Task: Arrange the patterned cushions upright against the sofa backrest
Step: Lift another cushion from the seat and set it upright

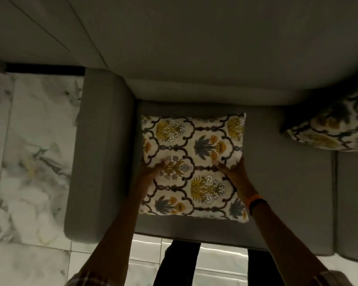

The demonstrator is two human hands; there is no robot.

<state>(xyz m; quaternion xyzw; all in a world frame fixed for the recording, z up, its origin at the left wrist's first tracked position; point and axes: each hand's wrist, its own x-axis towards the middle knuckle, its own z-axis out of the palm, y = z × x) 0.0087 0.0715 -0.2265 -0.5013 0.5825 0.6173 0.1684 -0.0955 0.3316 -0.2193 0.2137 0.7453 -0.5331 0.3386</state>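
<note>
You stood over a grey sofa, its backrest running across the top of the view and its left armrest beside marble-patterned floor tiles. A floral patterned cushion sat on the seat at the armrest end, its far edge close to the backrest; whether it lay flat or was tilted could not be told. A second patterned cushion leaned in the right corner against the backrest, blurred. Your left hand clamped the near cushion's left edge, thumb on top, and your right hand clamped its right edge. An orange and black band circled your right wrist.
</note>
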